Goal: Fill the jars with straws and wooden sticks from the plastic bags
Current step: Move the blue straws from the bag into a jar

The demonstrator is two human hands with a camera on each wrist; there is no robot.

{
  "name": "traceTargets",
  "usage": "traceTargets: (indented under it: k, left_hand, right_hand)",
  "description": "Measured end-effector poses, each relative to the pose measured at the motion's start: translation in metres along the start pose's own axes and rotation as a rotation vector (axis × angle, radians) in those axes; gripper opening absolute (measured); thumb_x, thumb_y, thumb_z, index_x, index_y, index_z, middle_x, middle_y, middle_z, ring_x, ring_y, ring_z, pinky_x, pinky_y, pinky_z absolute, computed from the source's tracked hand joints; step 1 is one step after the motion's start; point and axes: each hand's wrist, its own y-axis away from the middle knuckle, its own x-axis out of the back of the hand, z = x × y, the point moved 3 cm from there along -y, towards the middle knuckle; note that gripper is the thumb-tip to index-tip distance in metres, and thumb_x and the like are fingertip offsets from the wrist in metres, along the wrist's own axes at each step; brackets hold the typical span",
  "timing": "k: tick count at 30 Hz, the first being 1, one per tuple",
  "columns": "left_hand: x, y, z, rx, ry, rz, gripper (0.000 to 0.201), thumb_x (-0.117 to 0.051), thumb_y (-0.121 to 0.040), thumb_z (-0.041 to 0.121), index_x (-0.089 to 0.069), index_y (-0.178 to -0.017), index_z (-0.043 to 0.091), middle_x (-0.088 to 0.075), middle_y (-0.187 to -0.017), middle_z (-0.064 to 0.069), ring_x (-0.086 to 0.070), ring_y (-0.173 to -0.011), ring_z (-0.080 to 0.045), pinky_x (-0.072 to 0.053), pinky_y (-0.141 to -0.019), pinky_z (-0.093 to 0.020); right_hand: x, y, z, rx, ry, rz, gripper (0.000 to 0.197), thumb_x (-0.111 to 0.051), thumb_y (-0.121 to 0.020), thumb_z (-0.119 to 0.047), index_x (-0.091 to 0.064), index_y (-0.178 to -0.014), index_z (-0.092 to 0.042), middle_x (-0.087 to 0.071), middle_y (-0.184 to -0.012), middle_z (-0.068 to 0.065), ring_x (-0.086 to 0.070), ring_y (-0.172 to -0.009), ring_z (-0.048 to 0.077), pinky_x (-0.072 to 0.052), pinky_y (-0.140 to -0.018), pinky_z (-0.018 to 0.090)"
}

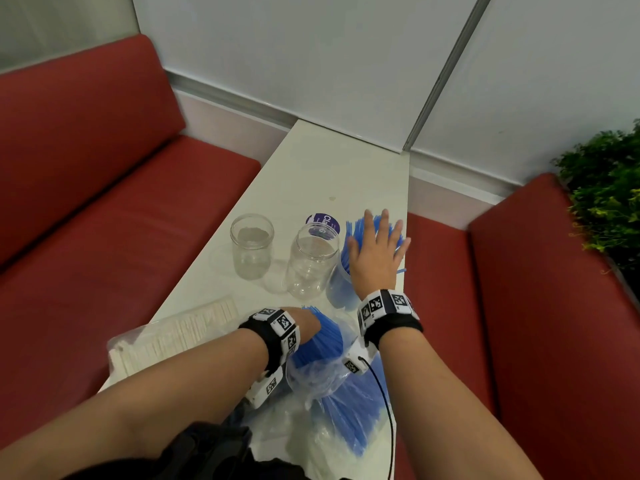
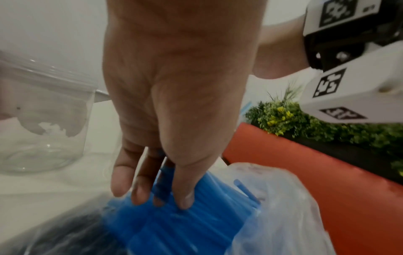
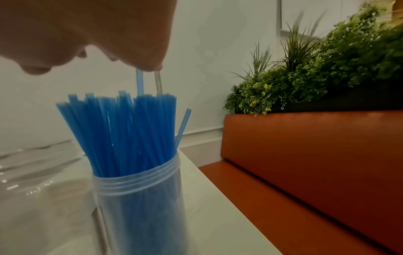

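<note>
Two empty clear jars (image 1: 251, 251) (image 1: 311, 265) stand mid-table. To their right, a third jar (image 1: 341, 289) (image 3: 139, 198) is packed with upright blue straws (image 3: 122, 131). My right hand (image 1: 375, 247) lies flat over the straw tops with fingers spread, its palm (image 3: 87, 34) touching two taller straws. My left hand (image 1: 306, 325) (image 2: 157, 195) reaches into a clear plastic bag (image 1: 311, 379) (image 2: 283, 215). There its thumb and fingers grip a bundle of blue straws (image 1: 327, 341) (image 2: 174, 229). A bag of wooden sticks (image 1: 173, 337) lies at the near left.
A purple lid (image 1: 322, 223) lies behind the jars. Red benches (image 1: 104, 237) (image 1: 536, 306) flank the narrow white table (image 1: 329, 168), whose far end meets a wall. A green plant (image 1: 609, 188) sits behind the right bench. The straw jar stands near the table's right edge.
</note>
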Motion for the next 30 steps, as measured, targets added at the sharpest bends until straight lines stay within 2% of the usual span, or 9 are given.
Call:
traceTargets:
  k: [4, 6, 10, 13, 16, 18, 21, 25, 30]
  left_hand:
    - [0.018, 0.007, -0.008, 0.039, 0.075, 0.038, 0.041, -0.047, -0.102, 0.011, -0.043, -0.142, 0.003, -0.048, -0.143, -0.015, -0.048, -0.131, -0.03, -0.038, -0.109, -0.036]
    - [0.026, 0.008, -0.013, 0.038, 0.12, 0.024, 0.046, -0.055, -0.098, 0.011, -0.043, -0.143, 0.005, -0.048, -0.143, -0.013, -0.048, -0.13, -0.029, -0.039, -0.109, -0.036]
    - [0.031, 0.01, -0.02, 0.06, 0.227, 0.026, 0.055, -0.058, -0.097, 0.018, -0.038, -0.148, 0.009, -0.042, -0.149, -0.011, -0.042, -0.136, -0.028, -0.034, -0.112, -0.037]
    - [0.034, 0.011, -0.022, 0.092, 0.28, 0.081, 0.052, -0.059, -0.097, 0.021, -0.043, -0.145, 0.009, -0.046, -0.146, -0.01, -0.046, -0.133, -0.027, -0.037, -0.11, -0.035]
    - [0.036, 0.014, -0.023, 0.102, 0.278, 0.085, 0.044, -0.059, -0.097, 0.02, -0.052, -0.138, 0.007, -0.056, -0.136, -0.012, -0.054, -0.125, -0.028, -0.042, -0.105, -0.035]
    - [0.038, 0.017, -0.024, 0.093, 0.273, 0.089, 0.039, -0.058, -0.096, 0.02, -0.057, -0.133, 0.006, -0.061, -0.13, -0.012, -0.058, -0.119, -0.028, -0.045, -0.1, -0.035]
    - [0.043, 0.022, -0.029, 0.072, 0.292, 0.099, 0.033, -0.06, -0.095, 0.022, -0.062, -0.125, 0.007, -0.065, -0.12, -0.01, -0.062, -0.109, -0.026, -0.048, -0.091, -0.034]
    - [0.054, 0.03, -0.041, 0.06, 0.434, 0.11, 0.03, -0.069, -0.088, 0.021, -0.067, -0.116, 0.01, -0.071, -0.091, -0.006, -0.064, -0.075, -0.018, -0.051, -0.068, -0.027]
    - [0.063, 0.041, -0.063, 0.192, 0.531, 0.239, 0.064, -0.069, -0.082, 0.002, -0.045, -0.14, 0.016, -0.067, -0.095, -0.004, -0.062, -0.072, -0.016, -0.046, -0.058, -0.024]
  right_hand:
    - [-0.001, 0.004, 0.005, -0.058, -0.001, -0.196, 0.064, -0.035, -0.106, -0.049, -0.012, -0.162, -0.027, -0.007, -0.17, 0.007, 0.006, -0.156, 0.03, 0.011, -0.12, 0.061]
    - [0.011, 0.007, 0.009, -0.029, -0.125, 0.003, 0.057, -0.042, -0.106, -0.039, -0.026, -0.159, -0.026, -0.021, -0.166, 0.005, -0.004, -0.156, 0.03, 0.01, -0.12, 0.056]
    - [0.03, 0.03, 0.005, 0.115, -0.426, 0.323, 0.032, -0.048, -0.094, -0.011, -0.064, -0.121, -0.019, -0.068, -0.111, 0.002, -0.062, -0.108, 0.025, -0.039, -0.104, 0.037]
    - [0.006, 0.05, -0.001, 0.06, -0.55, -0.178, 0.028, -0.045, -0.093, -0.001, -0.066, -0.108, -0.015, -0.071, -0.09, 0.008, -0.066, -0.083, 0.026, -0.055, -0.078, 0.04]
    - [-0.034, 0.078, 0.006, -0.005, -0.337, -0.736, 0.049, -0.058, -0.092, -0.005, -0.05, -0.139, -0.012, -0.063, -0.129, 0.014, -0.061, -0.116, 0.027, -0.049, -0.102, 0.039]
    - [-0.052, 0.094, 0.011, -0.022, -0.247, -0.86, 0.076, -0.071, -0.086, -0.012, -0.033, -0.153, -0.012, -0.052, -0.145, 0.016, -0.053, -0.129, 0.029, -0.046, -0.105, 0.037]
    - [-0.069, 0.103, 0.016, -0.039, -0.188, -0.746, 0.078, -0.08, -0.079, -0.018, -0.042, -0.147, -0.013, -0.057, -0.139, 0.015, -0.056, -0.124, 0.031, -0.047, -0.101, 0.038]
    - [-0.08, 0.106, 0.02, -0.057, -0.238, -0.628, 0.025, -0.069, -0.092, -0.024, -0.063, -0.112, -0.009, -0.068, -0.109, 0.015, -0.064, -0.102, 0.032, -0.05, -0.091, 0.04]
    - [-0.071, 0.103, 0.02, -0.117, -0.58, -0.488, 0.016, -0.06, -0.1, -0.026, -0.058, -0.093, -0.013, -0.061, -0.08, 0.011, -0.055, -0.074, 0.024, -0.051, -0.078, 0.038]
